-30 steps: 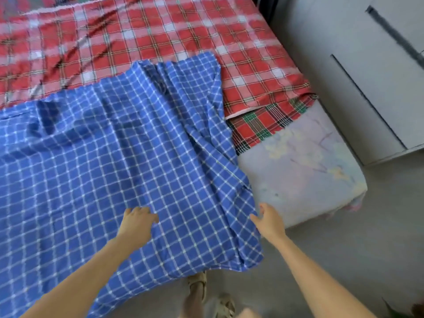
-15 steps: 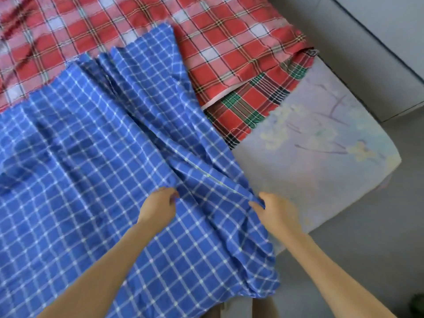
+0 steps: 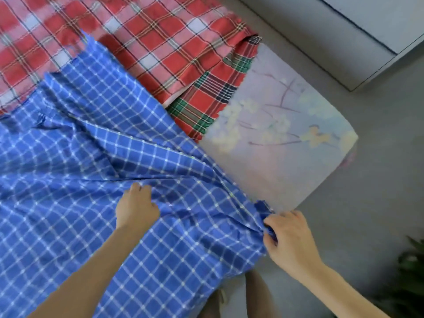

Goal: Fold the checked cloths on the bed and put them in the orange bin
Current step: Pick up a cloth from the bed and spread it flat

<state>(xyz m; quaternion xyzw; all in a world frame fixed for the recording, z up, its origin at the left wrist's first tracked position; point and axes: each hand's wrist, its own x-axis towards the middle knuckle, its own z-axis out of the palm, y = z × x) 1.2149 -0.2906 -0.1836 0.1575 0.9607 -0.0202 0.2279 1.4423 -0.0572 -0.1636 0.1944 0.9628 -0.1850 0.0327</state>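
Blue checked cloth (image 3: 80,168) lay rumpled over the near-left part of the bed (image 3: 286,145), near edge hanging off. Right hand (image 3: 289,242) pinched the cloth's bunched right edge at the bed's near side. Left hand (image 3: 135,207) had fingers curled into a fold mid-cloth, gripping it. Red checked cloth (image 3: 137,37) lay spread beyond it, far-left. Grey floor (image 3: 367,203) was to the right.
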